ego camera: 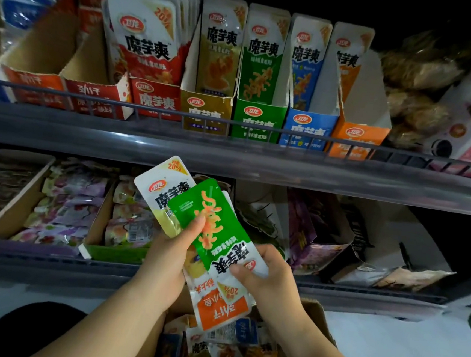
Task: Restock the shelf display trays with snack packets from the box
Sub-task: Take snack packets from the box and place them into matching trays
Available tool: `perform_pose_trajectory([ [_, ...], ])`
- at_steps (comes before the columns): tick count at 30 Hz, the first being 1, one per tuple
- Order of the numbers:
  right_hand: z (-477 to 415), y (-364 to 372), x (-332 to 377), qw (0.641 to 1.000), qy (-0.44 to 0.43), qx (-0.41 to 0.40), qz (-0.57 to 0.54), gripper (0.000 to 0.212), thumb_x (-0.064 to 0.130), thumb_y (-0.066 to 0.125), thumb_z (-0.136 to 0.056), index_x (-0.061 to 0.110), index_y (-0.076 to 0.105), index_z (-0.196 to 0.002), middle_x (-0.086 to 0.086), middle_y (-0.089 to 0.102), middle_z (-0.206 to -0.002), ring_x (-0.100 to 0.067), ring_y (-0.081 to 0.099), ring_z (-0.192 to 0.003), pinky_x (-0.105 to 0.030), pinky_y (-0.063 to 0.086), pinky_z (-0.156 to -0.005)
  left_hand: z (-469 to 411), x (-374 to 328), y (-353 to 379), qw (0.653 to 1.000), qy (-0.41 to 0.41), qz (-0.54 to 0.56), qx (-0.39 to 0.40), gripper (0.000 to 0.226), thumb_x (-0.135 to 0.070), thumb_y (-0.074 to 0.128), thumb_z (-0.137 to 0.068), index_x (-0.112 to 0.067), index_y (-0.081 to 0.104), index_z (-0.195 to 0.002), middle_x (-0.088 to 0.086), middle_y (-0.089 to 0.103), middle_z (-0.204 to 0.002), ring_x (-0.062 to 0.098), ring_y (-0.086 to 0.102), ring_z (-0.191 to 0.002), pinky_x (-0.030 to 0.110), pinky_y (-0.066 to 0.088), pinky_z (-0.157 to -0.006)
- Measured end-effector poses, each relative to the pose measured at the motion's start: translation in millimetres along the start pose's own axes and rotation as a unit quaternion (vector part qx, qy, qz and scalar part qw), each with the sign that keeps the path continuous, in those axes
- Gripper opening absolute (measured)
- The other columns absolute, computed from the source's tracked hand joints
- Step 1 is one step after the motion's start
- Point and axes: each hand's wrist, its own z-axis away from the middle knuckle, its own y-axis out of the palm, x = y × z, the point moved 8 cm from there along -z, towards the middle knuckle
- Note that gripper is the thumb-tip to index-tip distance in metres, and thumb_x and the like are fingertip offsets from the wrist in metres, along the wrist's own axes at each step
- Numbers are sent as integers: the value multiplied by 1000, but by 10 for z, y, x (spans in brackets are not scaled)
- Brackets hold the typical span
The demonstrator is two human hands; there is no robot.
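My left hand (171, 252) grips a small stack of snack packets, with a yellow-and-white packet (162, 189) at the back and a green packet (210, 221) lying upside down on top. My right hand (265, 275) pinches the white end of the green packet. An orange packet (223, 308) hangs under the stack. Below my hands is the cardboard box (316, 316) with several mixed packets inside. On the upper shelf stand display trays: red (156, 98), yellow (206, 113), green (258, 120), blue (307, 127) and orange (354, 137).
A wire rail (233, 124) runs along the front of the upper shelf. The lower shelf holds cardboard trays of purple and pale packets (66, 206) on the left and torn cartons (323, 237) on the right. Brown bagged goods (419, 80) sit at the upper right.
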Motion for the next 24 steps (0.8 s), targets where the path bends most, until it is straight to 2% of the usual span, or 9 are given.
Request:
perform_pose_trajectory([
  [3,-31,-27,-56,999,23,2,-26,12,8,64,-82,14,54,-82,-4,66,-83,-16,64,-74,-27,53,-67,15,18,23,999,-4,-45,20,28,-19,62,-66,-15,64,-93,0,72,-79,17,68,-70,31,52,-58],
  [6,-47,-43,-91,998,26,-7,-52,8,11,63,-83,13,56,-82,-6,67,-84,-19,64,-77,-35,51,-73,7,33,-8,997,-2,-71,5,12,-6,61,-76,-12,63,-87,3,70,-77,21,65,-72,32,48,-63],
  [10,-63,-85,-57,998,12,-31,-52,6,13,58,-86,10,53,-87,-5,65,-82,-16,63,-74,-31,51,-69,-8,-11,-50,996,15,-88,-3,12,2,59,-79,-8,61,-84,7,70,-78,23,66,-70,36,50,-67],
  [14,-75,-185,-10,997,4,-48,-63,5,5,58,-85,8,54,-84,-9,64,-80,-22,62,-74,-39,50,-74,-3,-77,-43,993,36,-110,7,13,1,61,-77,-9,61,-85,-1,72,-70,17,69,-65,33,49,-63],
  [17,-37,-365,60,994,-14,-77,-79,8,1,58,-84,7,56,-79,-14,64,-76,-25,60,-70,-38,48,-70,10,-135,-78,992,41,-118,1,14,-1,63,-75,-9,61,-86,1,71,-74,20,67,-71,33,50,-65],
  [20,64,-546,199,990,-42,-90,-102,7,1,62,-79,7,59,-77,-10,65,-65,-18,62,-58,-28,50,-54,54,-219,-97,990,45,-133,2,11,-1,64,-76,-8,61,-84,5,70,-77,24,67,-74,35,50,-67],
  [21,113,-596,280,988,-51,-89,-111,10,8,70,-73,9,61,-76,-8,66,-64,-16,63,-56,-26,50,-50,77,-255,-99,990,47,-135,2,11,-1,64,-76,-9,62,-84,5,71,-76,24,67,-74,36,51,-67],
  [23,183,-744,468,986,-73,-102,-107,40,40,84,-46,16,66,-73,-8,68,-68,-16,65,-57,-28,51,-50,135,-341,-75,989,56,-137,11,14,1,64,-75,-10,63,-82,3,72,-74,21,68,-70,36,51,-67],
  [24,209,-830,585,984,-90,-113,-103,51,47,84,-36,17,67,-73,-8,69,-70,-16,66,-58,-27,52,-49,173,-393,-47,988,64,-141,19,16,3,64,-74,-11,63,-81,1,72,-71,18,69,-67,34,51,-65],
])
